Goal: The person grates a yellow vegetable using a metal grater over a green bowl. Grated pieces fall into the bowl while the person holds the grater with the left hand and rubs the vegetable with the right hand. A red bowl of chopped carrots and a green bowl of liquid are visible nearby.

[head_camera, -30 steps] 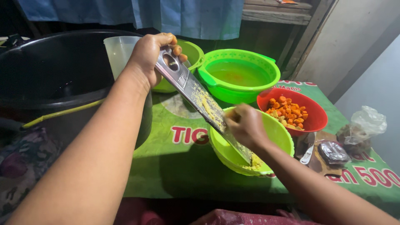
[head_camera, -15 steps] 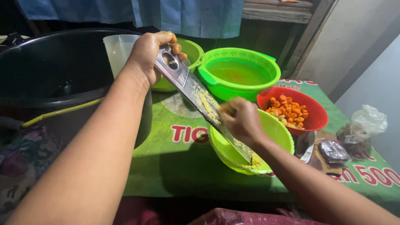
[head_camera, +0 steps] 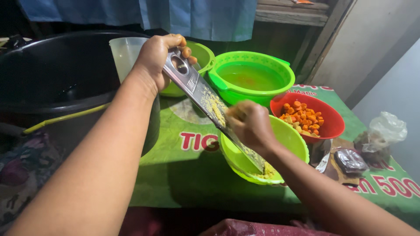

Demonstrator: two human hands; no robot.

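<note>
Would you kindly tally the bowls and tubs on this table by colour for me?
Green bowls: 3 — near bowl, water-filled bowl, far bowl
Red bowl: 1
Black tub: 1
Total: 5

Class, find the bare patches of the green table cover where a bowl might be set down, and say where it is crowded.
Free: the green cover between the black tub and the lime bowl, near the front edge. Crowded: the back, with the green basin and red bowl, and the right edge with plastic bags. The grater slants across the middle.
</note>
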